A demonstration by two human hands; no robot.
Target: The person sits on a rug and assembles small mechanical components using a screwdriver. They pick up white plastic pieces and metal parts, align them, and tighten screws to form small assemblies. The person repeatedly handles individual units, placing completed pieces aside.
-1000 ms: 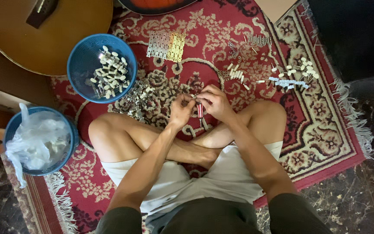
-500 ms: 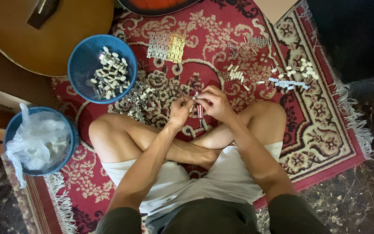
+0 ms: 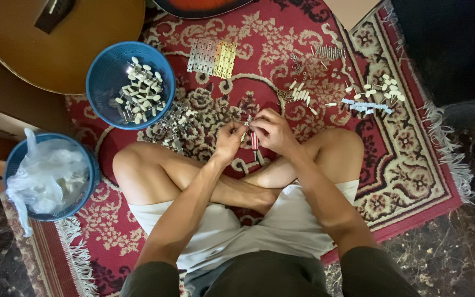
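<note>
grip: i see left hand (image 3: 229,140) pinching a small metal part (image 3: 247,120); right hand (image 3: 270,131) clenched on red-handled screwdriver (image 3: 254,141).
risk: i judge tip slip could drop the part into the patterned rug (image 3: 413,165).

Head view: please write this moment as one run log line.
left hand: pinches small metal part | right hand: holds red-handled screwdriver | blue basket: left

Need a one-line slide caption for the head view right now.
Seated cross-legged on a red rug, left hand and right hand work a small red-handled tool.
</note>
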